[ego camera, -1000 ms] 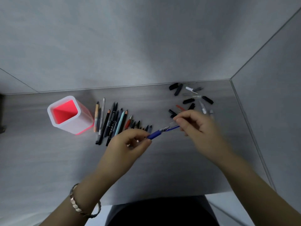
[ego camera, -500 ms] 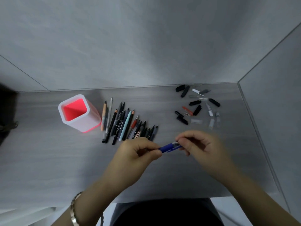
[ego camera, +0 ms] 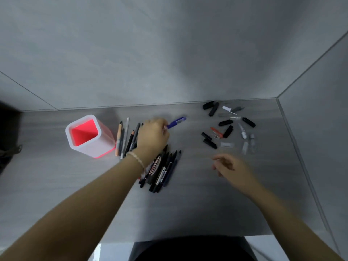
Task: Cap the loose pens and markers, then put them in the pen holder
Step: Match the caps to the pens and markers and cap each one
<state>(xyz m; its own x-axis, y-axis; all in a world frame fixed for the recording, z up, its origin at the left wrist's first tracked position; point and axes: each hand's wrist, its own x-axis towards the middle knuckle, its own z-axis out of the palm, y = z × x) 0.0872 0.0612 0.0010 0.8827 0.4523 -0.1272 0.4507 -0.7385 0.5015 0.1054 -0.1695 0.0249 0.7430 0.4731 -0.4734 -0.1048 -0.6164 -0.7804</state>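
now the left hand (ego camera: 152, 136) is curled round the blue pen (ego camera: 176, 122), which pokes out right of the fist; the holder (ego camera: 102, 147) stands just left. the right hand (ego camera: 230, 166) hangs slack, empty. swinging over, the blue pen could clip the rim, or the wrist scatter pens (ego camera: 163, 168) beneath.

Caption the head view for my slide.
Left hand holds blue pen over the loose pens; right hand open near caps.

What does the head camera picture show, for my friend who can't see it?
A person's left hand holds a blue pen over a row of loose pens on a grey table, beside a white pen holder with a pink inside. The blurred right hand hangs open near scattered caps.
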